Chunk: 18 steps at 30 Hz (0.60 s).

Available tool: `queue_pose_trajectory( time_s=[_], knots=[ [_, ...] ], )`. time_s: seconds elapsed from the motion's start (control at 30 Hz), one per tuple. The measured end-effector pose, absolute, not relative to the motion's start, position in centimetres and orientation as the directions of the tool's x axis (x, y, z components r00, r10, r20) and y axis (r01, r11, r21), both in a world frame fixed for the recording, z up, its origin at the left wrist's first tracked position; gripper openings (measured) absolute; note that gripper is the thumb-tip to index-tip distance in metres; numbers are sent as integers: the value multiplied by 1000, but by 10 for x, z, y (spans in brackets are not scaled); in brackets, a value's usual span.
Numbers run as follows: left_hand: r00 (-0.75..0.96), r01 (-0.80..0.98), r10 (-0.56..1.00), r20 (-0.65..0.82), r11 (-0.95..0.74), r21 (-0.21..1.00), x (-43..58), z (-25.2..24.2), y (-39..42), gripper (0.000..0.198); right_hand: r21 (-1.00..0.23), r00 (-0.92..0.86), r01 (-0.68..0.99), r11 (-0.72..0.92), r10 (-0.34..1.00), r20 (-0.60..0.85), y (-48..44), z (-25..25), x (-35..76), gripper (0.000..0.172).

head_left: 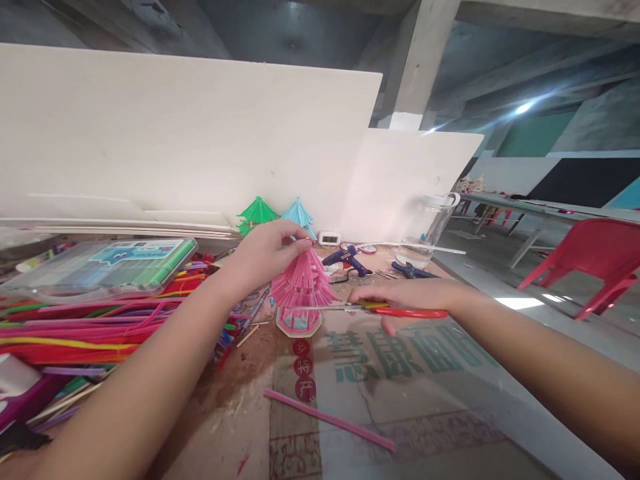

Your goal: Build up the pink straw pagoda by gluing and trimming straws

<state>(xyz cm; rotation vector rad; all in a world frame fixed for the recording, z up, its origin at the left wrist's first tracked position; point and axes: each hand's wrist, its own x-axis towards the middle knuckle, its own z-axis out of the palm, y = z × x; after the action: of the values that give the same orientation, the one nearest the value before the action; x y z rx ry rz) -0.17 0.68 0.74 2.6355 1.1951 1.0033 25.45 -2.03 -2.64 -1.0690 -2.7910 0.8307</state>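
Observation:
In the head view, my left hand pinches the top of a pink tiered roof model made of fuzzy pipe cleaners. Beneath the model sits a small octagonal base. My right hand grips scissors with red and yellow handles. Their blades point left and lie across the lower edge of the pink tier; whether they are parted I cannot tell. A loose pink pipe cleaner lies on the table nearer to me.
At left, a clear plastic case rests on heaped coloured pipe cleaners. Behind the model stand green and blue pipe-cleaner roofs. A glue gun, pliers and a clear jug are at back right.

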Motion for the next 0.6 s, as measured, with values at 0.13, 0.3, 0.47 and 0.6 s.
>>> queue_pose_trajectory(
  time_s=[0.13,0.3,0.47,0.6],
  knots=[
    [458,651,708,538,-679,339,-2,8,8,26,-366,-701,708,604,666,-256,-28,-37,254,39],
    [404,687,748,527,-628,366,-5,7,11,27,-311,-651,755,577,716,-254,-27,-65,267,42],
    [370,716,756,541,-603,352,-7,4,16,29,-290,-684,720,631,715,-142,-22,-85,277,38],
    [357,710,766,535,-595,377,-9,2,20,32,-251,-694,710,658,714,-91,-17,-87,281,38]
  ],
)
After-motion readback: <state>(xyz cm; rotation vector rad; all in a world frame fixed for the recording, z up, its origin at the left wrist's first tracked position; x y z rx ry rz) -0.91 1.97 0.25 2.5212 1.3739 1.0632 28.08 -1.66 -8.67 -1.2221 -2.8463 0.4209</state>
